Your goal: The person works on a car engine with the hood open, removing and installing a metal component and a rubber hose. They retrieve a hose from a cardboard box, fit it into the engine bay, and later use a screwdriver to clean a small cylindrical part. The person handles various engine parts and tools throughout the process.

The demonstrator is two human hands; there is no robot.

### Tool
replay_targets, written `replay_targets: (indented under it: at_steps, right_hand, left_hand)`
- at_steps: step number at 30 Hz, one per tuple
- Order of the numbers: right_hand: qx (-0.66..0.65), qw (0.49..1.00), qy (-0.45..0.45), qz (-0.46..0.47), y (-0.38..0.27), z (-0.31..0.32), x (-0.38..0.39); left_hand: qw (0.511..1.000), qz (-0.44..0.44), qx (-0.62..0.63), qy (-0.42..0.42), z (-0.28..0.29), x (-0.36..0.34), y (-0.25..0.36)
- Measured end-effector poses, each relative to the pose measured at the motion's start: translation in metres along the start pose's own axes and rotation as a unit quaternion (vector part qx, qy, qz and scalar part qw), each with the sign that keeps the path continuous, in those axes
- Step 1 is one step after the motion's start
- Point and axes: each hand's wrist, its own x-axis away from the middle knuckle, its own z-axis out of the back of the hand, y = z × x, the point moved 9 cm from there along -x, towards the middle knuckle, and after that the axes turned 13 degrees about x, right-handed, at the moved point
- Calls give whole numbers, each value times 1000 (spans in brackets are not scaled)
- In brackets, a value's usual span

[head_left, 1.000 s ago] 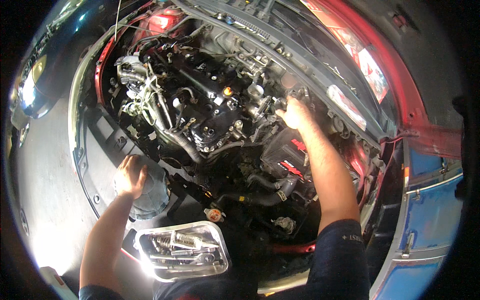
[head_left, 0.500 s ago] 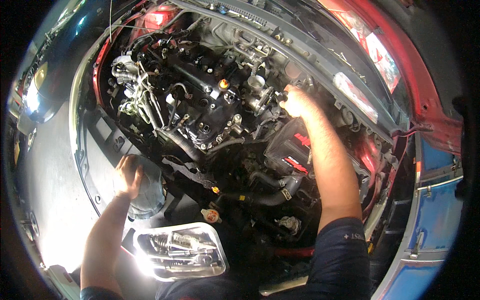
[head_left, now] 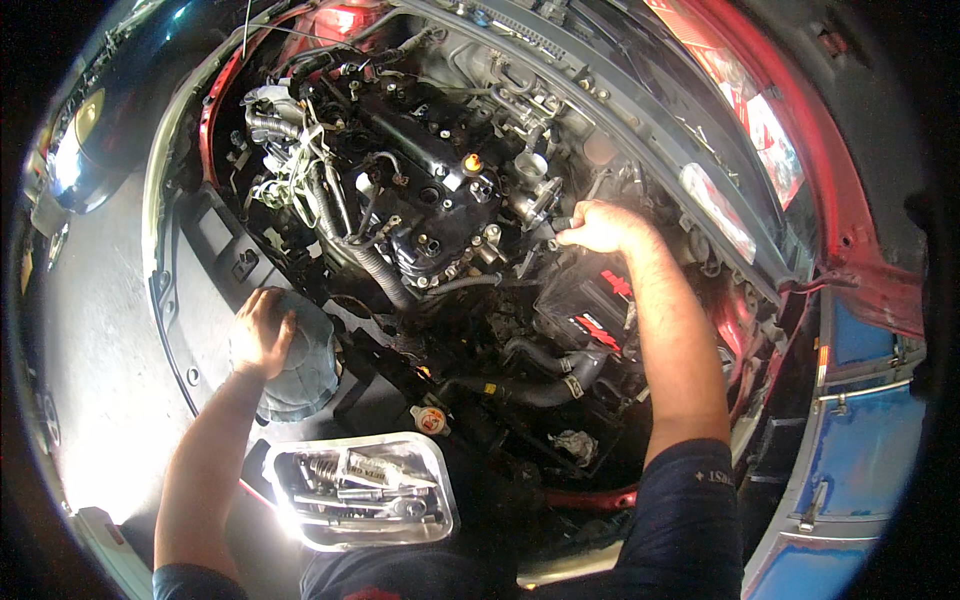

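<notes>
A small dark piece (head_left: 566,224), its kind too blurred to tell, sits at the fingertips of the right hand (head_left: 608,228), just beside the metal housing (head_left: 535,205) at the right flank of the engine and beyond the black box with red marks (head_left: 590,295); if the pinch loosened, I judge, it could drop into the dark gaps among the hoses and be hard to reach; the round metal mouth (head_left: 530,168) near the hand looks uncovered, so grit or a loose part knocked off there might fall in; the right fingers are curled in, thumb toward the forefinger, and appear to grasp the piece, though the knuckles hide much of the grip; the left hand (head_left: 262,330) grips nothing, lying on a rounded grey pad (head_left: 308,365) on the front panel, fingers extended and thumb apart; should the pad slide under the person's weight, the lean could fail; nearer the body, a metal tray (head_left: 441,465) holds tools (head_left: 395,502), and a bump from the torso or left forearm might tip it.
</notes>
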Motion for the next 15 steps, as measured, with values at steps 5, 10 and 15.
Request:
replay_targets:
  at_steps: [5, 10, 15]
  right_hand:
    - [97, 991, 14, -91, 3, -5, -2]
    - [61, 994, 47, -78, 1, -2, -2]
    - [-25, 999, -4, -45, 1, -3, -9]
  left_hand:
    - [1000, 17, 1, -7, -1, -1, -3]
    - [1000, 20, -3, -4, 0, -2, 0]
    - [999, 41, -8, -8, 1, 0, -1]
